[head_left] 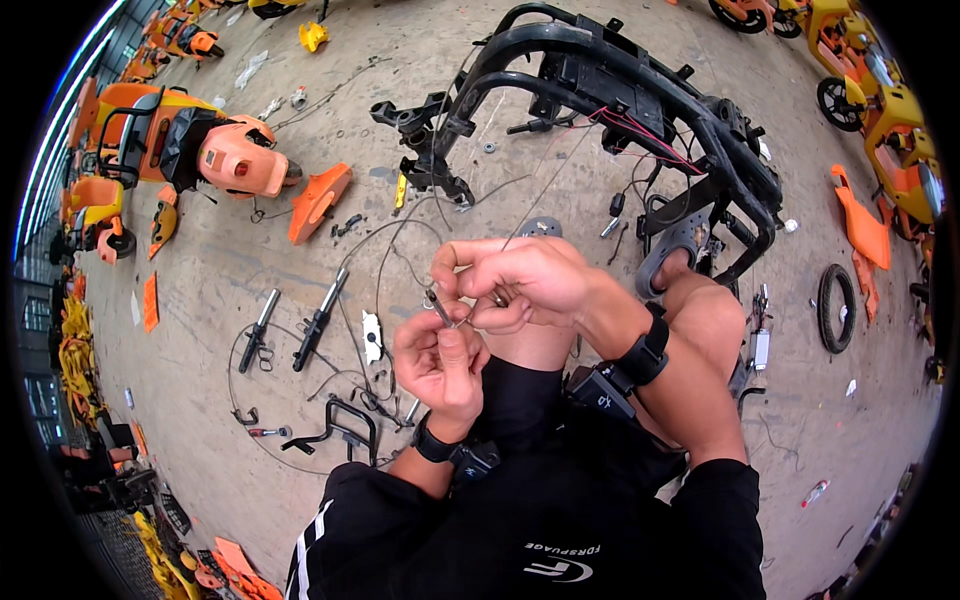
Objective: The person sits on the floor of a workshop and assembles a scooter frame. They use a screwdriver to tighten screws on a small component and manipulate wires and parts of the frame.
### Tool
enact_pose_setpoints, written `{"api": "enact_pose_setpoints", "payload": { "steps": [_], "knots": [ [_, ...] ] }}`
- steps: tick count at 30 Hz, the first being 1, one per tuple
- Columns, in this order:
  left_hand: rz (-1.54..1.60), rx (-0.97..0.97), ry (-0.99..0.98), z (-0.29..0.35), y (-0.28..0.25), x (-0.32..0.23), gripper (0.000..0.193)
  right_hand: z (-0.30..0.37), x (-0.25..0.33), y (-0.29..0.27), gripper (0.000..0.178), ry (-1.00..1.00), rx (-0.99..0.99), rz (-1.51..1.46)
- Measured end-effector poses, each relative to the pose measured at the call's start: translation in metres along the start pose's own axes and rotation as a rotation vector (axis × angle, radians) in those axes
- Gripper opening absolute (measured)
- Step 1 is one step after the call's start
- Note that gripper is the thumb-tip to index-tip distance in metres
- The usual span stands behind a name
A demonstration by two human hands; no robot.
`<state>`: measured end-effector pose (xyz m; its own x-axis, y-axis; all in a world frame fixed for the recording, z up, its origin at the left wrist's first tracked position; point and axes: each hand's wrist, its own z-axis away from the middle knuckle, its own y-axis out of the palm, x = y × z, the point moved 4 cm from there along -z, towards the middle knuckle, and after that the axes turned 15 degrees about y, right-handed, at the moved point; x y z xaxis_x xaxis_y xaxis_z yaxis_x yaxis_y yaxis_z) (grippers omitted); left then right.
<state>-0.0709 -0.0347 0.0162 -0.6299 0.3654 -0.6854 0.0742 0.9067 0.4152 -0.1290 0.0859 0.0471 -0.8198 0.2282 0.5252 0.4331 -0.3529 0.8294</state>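
My left hand [441, 372] is closed in a pinch, palm turned up, on a small dark rod-shaped fitting [438, 308]. Just above and to its right, my right hand [530, 284] has its fingers curled together over a thin cable [547, 190], which rises from them toward the frame. The fingertips of both hands nearly meet at the fitting, and the fingers partly hide where it joins the cable. Beyond the hands lies a bare black scooter frame [542, 40] with red wires [650, 137] strung across it.
On the floor to the left are two fork legs [318, 325], a black bracket [350, 425], looped cables and an orange panel [320, 202]. An orange scooter [240, 155] lies farther left. A tyre [824, 308] and orange panels [862, 225] lie to the right. My feet are beside the frame.
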Motion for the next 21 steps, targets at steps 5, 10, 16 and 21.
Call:
{"api": "enact_pose_setpoints", "payload": {
  "steps": [5,10,16,21],
  "knots": [
    [0.003,0.014,0.005,0.0000,0.0013,-0.0009,0.019,0.0008,-0.0022,-0.0003,0.020,0.001,-0.009,-0.029],
    [-0.013,0.008,-0.020,0.0017,0.0026,0.0002,0.019,0.0009,-0.0043,-0.0036,0.021,-0.001,0.009,-0.056],
    [0.003,0.007,-0.043,0.0013,-0.0004,0.0006,0.019,-0.0022,-0.0057,-0.0064,0.022,-0.014,0.017,-0.055],
    [-0.026,0.010,-0.028,0.0015,0.0009,-0.0038,0.018,0.0004,-0.0056,-0.0033,0.023,-0.054,-0.039,-0.027]
  ]
}}
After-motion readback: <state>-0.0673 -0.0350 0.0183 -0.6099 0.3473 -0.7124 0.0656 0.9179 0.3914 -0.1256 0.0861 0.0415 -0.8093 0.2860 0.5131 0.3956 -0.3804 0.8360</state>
